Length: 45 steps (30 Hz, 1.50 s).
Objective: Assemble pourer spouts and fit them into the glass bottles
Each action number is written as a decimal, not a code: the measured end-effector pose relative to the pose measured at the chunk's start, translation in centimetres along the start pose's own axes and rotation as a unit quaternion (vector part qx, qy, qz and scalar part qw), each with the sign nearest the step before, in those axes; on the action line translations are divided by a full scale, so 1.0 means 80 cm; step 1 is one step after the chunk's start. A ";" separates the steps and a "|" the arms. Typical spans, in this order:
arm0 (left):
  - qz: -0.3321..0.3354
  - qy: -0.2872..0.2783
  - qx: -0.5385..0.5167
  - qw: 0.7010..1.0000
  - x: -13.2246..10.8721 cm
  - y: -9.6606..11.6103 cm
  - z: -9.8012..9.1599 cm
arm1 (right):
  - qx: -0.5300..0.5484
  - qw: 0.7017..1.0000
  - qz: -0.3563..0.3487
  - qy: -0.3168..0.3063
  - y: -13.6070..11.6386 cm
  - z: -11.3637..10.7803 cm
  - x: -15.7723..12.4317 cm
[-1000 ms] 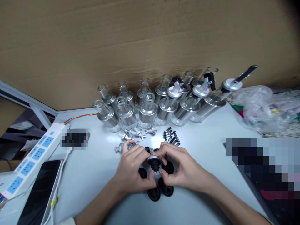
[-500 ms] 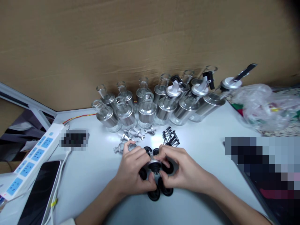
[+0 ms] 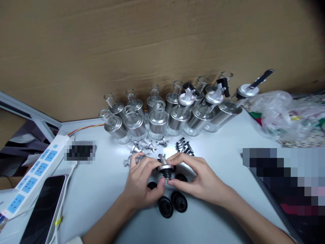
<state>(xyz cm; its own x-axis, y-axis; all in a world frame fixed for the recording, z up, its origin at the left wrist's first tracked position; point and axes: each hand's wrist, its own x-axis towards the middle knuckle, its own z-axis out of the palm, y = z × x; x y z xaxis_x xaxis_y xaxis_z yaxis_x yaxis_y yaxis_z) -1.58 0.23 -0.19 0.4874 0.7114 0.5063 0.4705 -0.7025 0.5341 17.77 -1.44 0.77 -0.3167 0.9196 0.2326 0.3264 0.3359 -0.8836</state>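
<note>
While the L hand [image 3: 142,179] & R hand [image 3: 203,178] meet over the pale table [image 3: 215,145], they pinch one silver & black pourer top [image 3: 165,167] btwn them, held just above the tabletop. Its thin spout [image 3: 163,158] points up, tipped a bit L; its black ribbed plug [image 3: 167,175] points down. L fingers grip one side of the silver rim, w/ the L thumb low by the plug. R fingers grip the other side, R thumb near the plug's tip. Can't tell if the thumbs touch the plug.

Black round caps [image 3: 165,206] lie under & around the hands: 2 nearest the person, 1 by the L thumb, 1 by the R hand, & some dark bits half hidden behind the pourer top. Past the hands, a small pile of silver spouts [image 3: 146,145] is on the L & a bunch of black levers [image 3: 185,146] on the R.

Farther back, glass bottles [image 3: 158,126] w/ silver bands stand in 2 rows by brown cardboard [image 3: 152,44]. The 3 front ones on the R wear finished-looking tops [image 3: 186,98] w/ black levers on. A see-thru plastic bag [image 3: 279,112] is far R. Far L: a white power strip [image 3: 33,173], a phone [image 3: 45,210] & a white cord [image 3: 63,195].
</note>
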 end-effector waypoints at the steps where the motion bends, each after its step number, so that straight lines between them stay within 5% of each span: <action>1: 0.010 0.008 -0.006 1.000 0.000 0.000 -0.001 | 0.006 1.000 -0.005 0.004 -0.001 0.000 0.000; 13: 0.048 0.020 -0.008 0.999 -0.004 -0.008 0.003 | 0.011 0.997 -0.061 0.036 -0.001 -0.001 0.003; 26: 0.066 0.021 0.005 0.998 0.001 -0.011 0.005 | 0.001 1.000 -0.029 0.010 0.002 -0.006 0.003; 30: 0.071 0.027 0.039 0.996 0.003 -0.008 0.006 | -0.124 0.991 -0.020 -0.046 -0.002 -0.015 0.006; 34: 0.073 0.039 0.044 0.996 0.006 -0.006 0.005 | -0.311 0.949 0.032 -0.039 0.004 -0.019 0.008; 38: 0.065 0.039 0.040 0.996 0.006 -0.005 0.004 | -0.374 0.926 0.038 -0.049 0.014 -0.020 0.009; 45: 0.058 0.027 0.032 0.997 0.004 -0.007 0.004 | -0.264 0.962 0.038 -0.050 0.011 -0.021 0.006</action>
<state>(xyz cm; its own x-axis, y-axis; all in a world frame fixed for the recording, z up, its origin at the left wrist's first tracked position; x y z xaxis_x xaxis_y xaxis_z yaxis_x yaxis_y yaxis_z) -1.44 0.80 -0.56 0.5027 0.6237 0.5986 0.4595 -0.7793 0.4261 19.35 -0.34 0.81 -0.3503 0.9300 0.1114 0.7505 0.3498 -0.5606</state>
